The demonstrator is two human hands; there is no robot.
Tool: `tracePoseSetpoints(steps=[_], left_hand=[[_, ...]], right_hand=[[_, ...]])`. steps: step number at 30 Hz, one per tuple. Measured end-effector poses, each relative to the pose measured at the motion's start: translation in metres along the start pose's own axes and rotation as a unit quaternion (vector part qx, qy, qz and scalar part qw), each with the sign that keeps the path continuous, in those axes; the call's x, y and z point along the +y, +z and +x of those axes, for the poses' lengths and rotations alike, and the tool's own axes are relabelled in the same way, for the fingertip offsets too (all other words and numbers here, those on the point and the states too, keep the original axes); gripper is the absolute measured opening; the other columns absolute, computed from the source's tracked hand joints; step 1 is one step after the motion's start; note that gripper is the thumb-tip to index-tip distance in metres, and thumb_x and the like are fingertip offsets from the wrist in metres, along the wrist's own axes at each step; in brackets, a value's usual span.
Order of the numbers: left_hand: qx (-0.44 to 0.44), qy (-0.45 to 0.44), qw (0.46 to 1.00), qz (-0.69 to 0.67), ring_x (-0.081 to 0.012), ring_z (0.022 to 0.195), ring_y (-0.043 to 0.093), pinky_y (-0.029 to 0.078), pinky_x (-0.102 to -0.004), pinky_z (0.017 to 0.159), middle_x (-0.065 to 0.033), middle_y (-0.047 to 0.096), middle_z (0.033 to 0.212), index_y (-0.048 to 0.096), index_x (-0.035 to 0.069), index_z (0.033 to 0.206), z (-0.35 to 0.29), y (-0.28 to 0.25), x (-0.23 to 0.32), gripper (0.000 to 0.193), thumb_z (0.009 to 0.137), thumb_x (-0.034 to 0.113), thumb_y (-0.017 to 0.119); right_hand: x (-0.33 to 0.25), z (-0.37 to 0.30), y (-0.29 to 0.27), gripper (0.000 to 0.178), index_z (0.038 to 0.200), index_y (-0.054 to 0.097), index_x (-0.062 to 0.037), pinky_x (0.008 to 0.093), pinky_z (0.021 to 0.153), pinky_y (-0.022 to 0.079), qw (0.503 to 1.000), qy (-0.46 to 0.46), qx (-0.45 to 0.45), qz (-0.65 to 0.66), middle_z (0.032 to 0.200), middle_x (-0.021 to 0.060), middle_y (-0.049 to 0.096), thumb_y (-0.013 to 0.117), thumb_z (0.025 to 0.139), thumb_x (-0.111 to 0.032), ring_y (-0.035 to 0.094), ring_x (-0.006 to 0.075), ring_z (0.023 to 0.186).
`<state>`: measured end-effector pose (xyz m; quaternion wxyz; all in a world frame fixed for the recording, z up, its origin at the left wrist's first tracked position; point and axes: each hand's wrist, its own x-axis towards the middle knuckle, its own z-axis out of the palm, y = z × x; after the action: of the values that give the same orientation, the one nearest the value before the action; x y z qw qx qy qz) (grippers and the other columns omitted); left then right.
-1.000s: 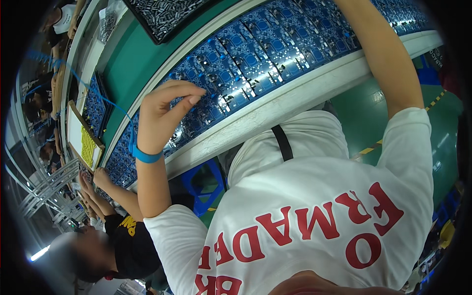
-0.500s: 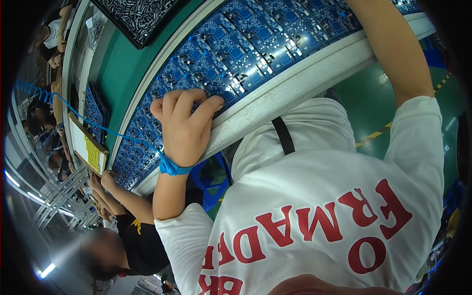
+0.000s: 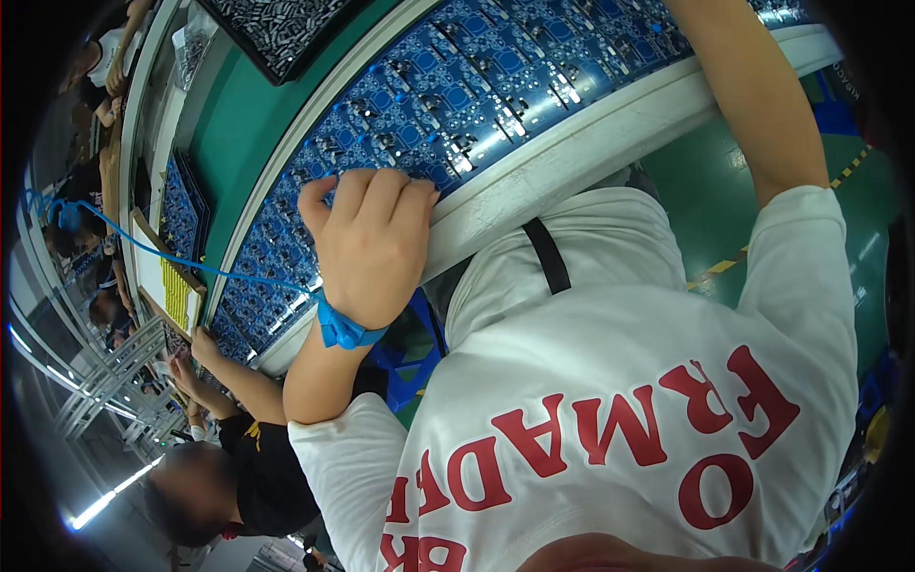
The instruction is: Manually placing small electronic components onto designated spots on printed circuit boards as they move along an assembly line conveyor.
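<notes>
My left hand (image 3: 372, 248) rests at the near edge of a long run of blue circuit boards (image 3: 419, 105), palm down and knuckles up. Its fingers are curled and side by side, the thumb bent at the left; the tips are hidden, so what they hold cannot be made out. A blue wrist strap (image 3: 341, 327) circles this wrist, and its coiled blue cord (image 3: 172, 255) runs off to the left. Small components stand on the boards. My right forearm (image 3: 753, 95) reaches over the boards at the upper right; that hand lies beyond the picture's top edge.
A pale rail (image 3: 581, 143) borders the boards on my side. Across the green belt sit a black tray (image 3: 276, 38) of small metal parts and a stack of blue boards (image 3: 181, 205). Further left, a box (image 3: 176, 291) holds yellow parts, near a co-worker's hands (image 3: 195, 357).
My left hand has turned slightly and shifted a little right, its fingers now closer together. The right forearm has moved slightly left. The co-worker's hands have drawn further apart.
</notes>
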<state>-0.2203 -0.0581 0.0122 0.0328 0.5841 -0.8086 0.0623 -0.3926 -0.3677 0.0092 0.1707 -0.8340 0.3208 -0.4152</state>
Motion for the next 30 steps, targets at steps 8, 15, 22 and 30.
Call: tracePoseSetpoints(steps=[8,15,22,30], left_hand=[[0.143,-0.098,0.980,-0.097,-0.0257,0.087,0.069,0.047,-0.0413,0.078,-0.0056,0.072,0.089,0.076,0.014,0.103,0.063,0.006,-0.131,0.019,0.090,0.027,0.070],[0.117,-0.208,0.971,-0.019,-0.0281,0.095,0.063,0.039,-0.0516,0.087,-0.0059,0.071,0.094,0.073,0.014,0.080,0.113,0.039,-0.147,0.015,0.087,0.027,0.070],[0.229,-0.186,0.955,-0.035,-0.0303,0.095,0.064,0.040,-0.0501,0.087,-0.0063,0.068,0.090,0.072,0.013,0.087,0.100,0.039,-0.129,0.012,0.088,0.025,0.068],[0.144,0.181,0.966,-0.111,-0.0257,0.086,0.062,0.043,-0.0499,0.097,-0.0046,0.061,0.077,0.061,0.012,0.088,0.021,0.037,0.004,0.008,0.081,0.016,0.062]], right_hand=[[-0.059,-0.029,0.005,0.020,0.098,0.073,-0.0002,0.0323,0.072,0.053,0.976,0.022,-0.157,0.151,0.087,0.0128,0.073,0.073,0.088,-0.017,0.070,0.0201,0.079],[-0.069,-0.055,0.018,0.018,0.099,0.072,-0.0009,0.0352,0.076,0.054,0.949,0.021,-0.299,0.100,0.090,0.0121,0.073,0.070,0.089,-0.016,0.070,0.0231,0.083],[-0.049,-0.070,-0.005,0.013,0.102,0.067,-0.0026,0.0264,0.079,0.051,0.960,0.014,-0.267,0.079,0.089,0.0029,0.069,0.070,0.093,-0.011,0.065,0.0125,0.086],[-0.047,-0.108,-0.067,0.007,0.101,0.061,0.0021,0.0310,0.092,0.049,0.946,0.108,-0.305,-0.015,0.105,0.0115,0.071,0.061,0.095,-0.002,0.067,0.0191,0.111]])
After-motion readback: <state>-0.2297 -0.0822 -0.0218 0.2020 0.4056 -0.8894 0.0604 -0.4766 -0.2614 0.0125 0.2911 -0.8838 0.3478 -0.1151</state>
